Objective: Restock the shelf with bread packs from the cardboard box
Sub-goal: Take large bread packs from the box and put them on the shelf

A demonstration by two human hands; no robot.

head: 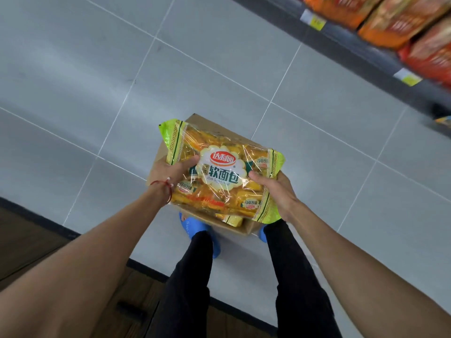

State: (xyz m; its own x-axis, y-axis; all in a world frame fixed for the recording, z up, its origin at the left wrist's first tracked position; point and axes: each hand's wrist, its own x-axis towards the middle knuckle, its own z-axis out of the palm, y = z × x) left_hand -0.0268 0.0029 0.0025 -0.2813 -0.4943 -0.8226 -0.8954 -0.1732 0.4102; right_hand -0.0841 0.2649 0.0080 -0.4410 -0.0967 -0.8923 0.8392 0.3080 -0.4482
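A clear yellow-and-green bread pack (220, 174) with a white label is held flat above the cardboard box (157, 159). My left hand (170, 173) grips its left edge, thumb on top; a red string circles that wrist. Gripping the pack's right edge is my right hand (277, 191). The box stands on the floor between my feet and is mostly hidden under the pack; another pack's corner (234, 219) shows inside. The shelf (361, 57) runs along the upper right.
Orange and red snack packs (400, 23) fill the shelf, with yellow price tags (314, 20) on its dark edge. Grey tiled floor (97, 69) spreads to the left and ahead. My legs and blue slippers (195, 230) are below the box. A dark wooden strip (29, 242) lies lower left.
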